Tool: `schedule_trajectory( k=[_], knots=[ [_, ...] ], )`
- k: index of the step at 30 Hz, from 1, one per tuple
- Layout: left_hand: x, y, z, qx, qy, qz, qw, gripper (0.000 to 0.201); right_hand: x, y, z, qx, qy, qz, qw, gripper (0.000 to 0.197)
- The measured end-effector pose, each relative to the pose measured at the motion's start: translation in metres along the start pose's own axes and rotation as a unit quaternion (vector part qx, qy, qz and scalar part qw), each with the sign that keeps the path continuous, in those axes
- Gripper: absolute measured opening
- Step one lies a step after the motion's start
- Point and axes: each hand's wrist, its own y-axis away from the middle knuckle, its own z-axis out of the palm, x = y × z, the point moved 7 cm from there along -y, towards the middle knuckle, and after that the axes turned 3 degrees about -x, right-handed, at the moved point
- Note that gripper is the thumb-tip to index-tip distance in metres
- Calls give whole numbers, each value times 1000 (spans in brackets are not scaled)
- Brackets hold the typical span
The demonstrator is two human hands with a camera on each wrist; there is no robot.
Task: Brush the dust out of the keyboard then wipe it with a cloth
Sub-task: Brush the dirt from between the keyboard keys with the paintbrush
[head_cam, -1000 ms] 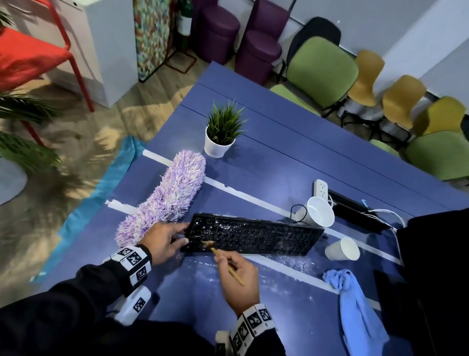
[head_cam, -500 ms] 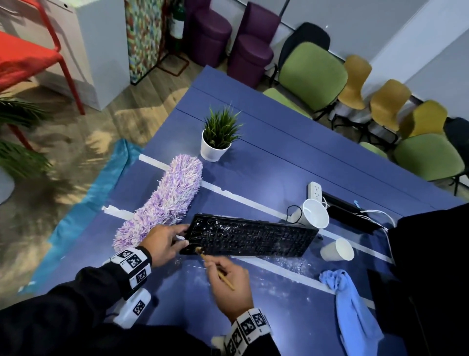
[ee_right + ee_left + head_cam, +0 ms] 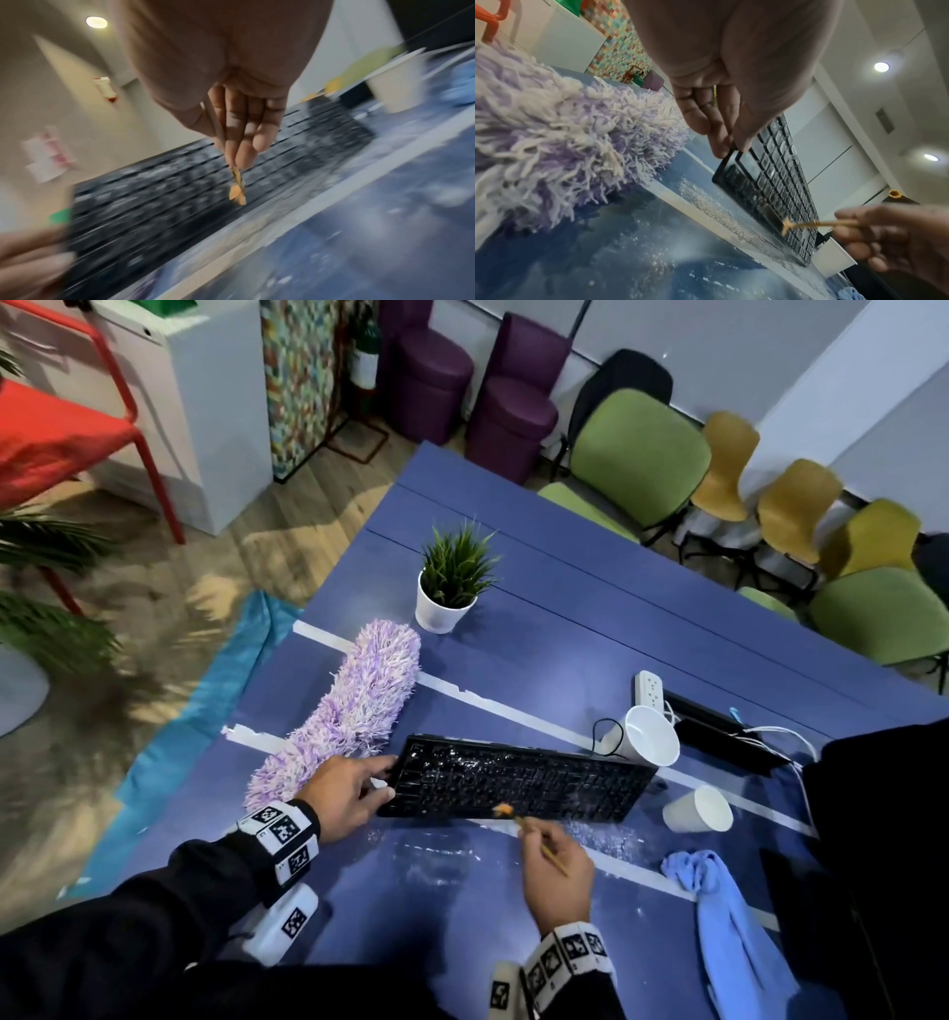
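Nearest to the person, the right hand (image 3: 557, 875) has its grip closed on a thin brush (image 3: 534, 834), fingers and thumb pinched about the slim wooden handle; the orange bristles sit at the near edge of the keyboard (image 3: 518, 785), about midway along its length, on or just over the front row of keys, though I cannot tell which. Pale dust lies scattered on the table (image 3: 462, 906) in front of that edge; so I judge the brushing step is in hand, and far from finished, since the keys look speckled white across their whole width. To the left, the left hand (image 3: 346, 796) grips the keyboard's left end, thumb and fingers curled on the corner of the frame, steadying it. The cloth (image 3: 729, 927), blue and crumpled, lies untouched on the table to the right, well apart from the keys; wiping has not begun. The next move, as I see it, calls for short strokes drawn toward the near edge, working row by row to the far rows and the right end, with the left hand holding firm. Beyond the keyboard lie a purple duster (image 3: 354, 706) and two white cups (image 3: 647, 737); farther off stands a potted plant (image 3: 452, 582).
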Motion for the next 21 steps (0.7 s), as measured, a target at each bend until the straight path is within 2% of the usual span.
schedule_trajectory(
  k=[3,7,9,12,14,19,21],
  knots=[
    [-1,-2,-2,-5,-5,-3,1000,39,6,-8,-14,36,19,8,999,25],
    [-4,-4,-4,-7,-6,-15,1000,39,-16,2,11,-45,26,-56,997,16],
    [-6,-5,-8,-5,3,-23,1000,37,-12,0,8,-57,8,-45,997,17],
    [-4,-3,-15,8,3,-31,999,34,13,-19,-25,11,8,0,1000,19],
    [-4,-2,-17,12,9,-26,1000,32,20,-28,-41,44,17,4,999,17],
    [-5,-4,-17,14,9,-29,999,40,9,-19,-14,-50,57,-56,995,17],
    [-5,-4,-16,13,16,-34,999,39,19,-23,-22,-4,29,-23,999,17]
  ],
)
